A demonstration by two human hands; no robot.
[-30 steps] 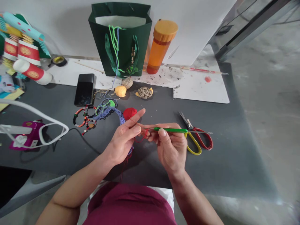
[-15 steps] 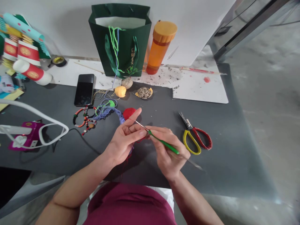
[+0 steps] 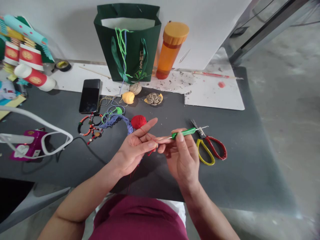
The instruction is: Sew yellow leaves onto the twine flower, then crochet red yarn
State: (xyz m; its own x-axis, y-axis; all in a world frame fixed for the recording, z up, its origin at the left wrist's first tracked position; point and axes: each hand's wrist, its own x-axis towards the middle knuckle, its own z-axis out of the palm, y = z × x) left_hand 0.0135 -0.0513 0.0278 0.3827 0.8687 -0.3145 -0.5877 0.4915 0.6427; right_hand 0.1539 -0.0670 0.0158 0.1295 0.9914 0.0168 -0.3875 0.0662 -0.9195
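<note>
Fingers on your right hand are pinched closed around the green handle of a crochet hook, its tip right at the fingertips of your left hand. Those sit loosely spread, and I can't tell if they're gripping the red yarn just below. Red yarn ball sits just past them, blue crochet beside it, yellow-and-red scissors off right.

Handwork is going on in a small craft workroom

A dark bench is standing on a bare concrete floor, with a crochet hook, a red yarn ball, scissors, bead strings and a stained paper sheet lying across it.
</note>
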